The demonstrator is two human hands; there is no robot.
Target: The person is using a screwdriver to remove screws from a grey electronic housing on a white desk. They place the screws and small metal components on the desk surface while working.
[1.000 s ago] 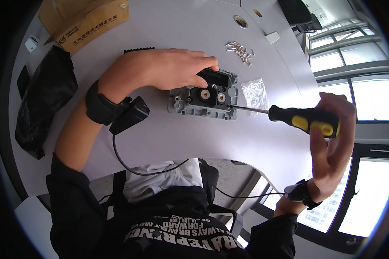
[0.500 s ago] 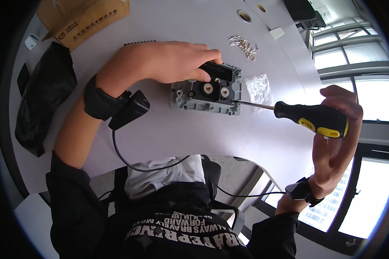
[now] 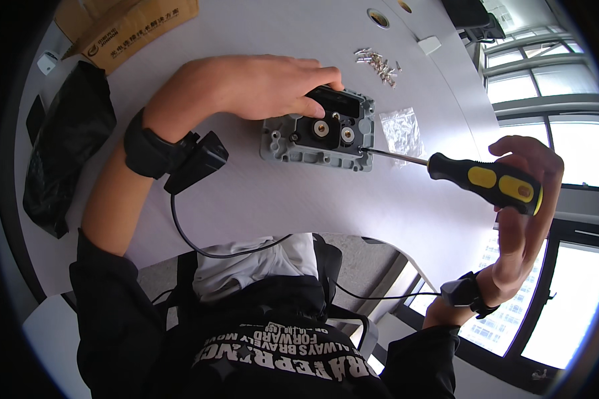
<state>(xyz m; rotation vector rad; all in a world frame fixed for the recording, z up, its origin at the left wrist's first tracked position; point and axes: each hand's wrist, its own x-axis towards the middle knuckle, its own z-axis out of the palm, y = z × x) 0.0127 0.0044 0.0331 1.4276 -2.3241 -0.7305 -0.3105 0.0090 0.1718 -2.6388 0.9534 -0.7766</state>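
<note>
A grey metal connector housing [image 3: 293, 157] lies on the desk with a black insert [image 3: 326, 141] set in it. Two round brass-coloured contacts show in the insert. My left hand [image 3: 266, 86] grips the far side, thumb pressed on the insert near one contact and fingers over the far wall. From the right, my right hand [image 3: 536, 179] holds a black-and-yellow screwdriver [image 3: 482, 181] by its handle, fingers around the butt end. Its shaft slants to the housing, and the tip meets the insert's near right corner, at what looks like a small screw.
A clear plastic bag [image 3: 402, 135] lies right of the housing. Beyond it is a pile of small metal pins [image 3: 381, 69]. At the left are a black bag [image 3: 73, 143] and a cardboard box [image 3: 136, 33]. A black cable [image 3: 203, 253] from my left wrist device crosses the near desk edge.
The screwdriver handle has turned about its axis, bringing its yellow pads more into view. My right fingers have shifted around it. The tip stays at the same corner, and my left hand keeps its grip.
</note>
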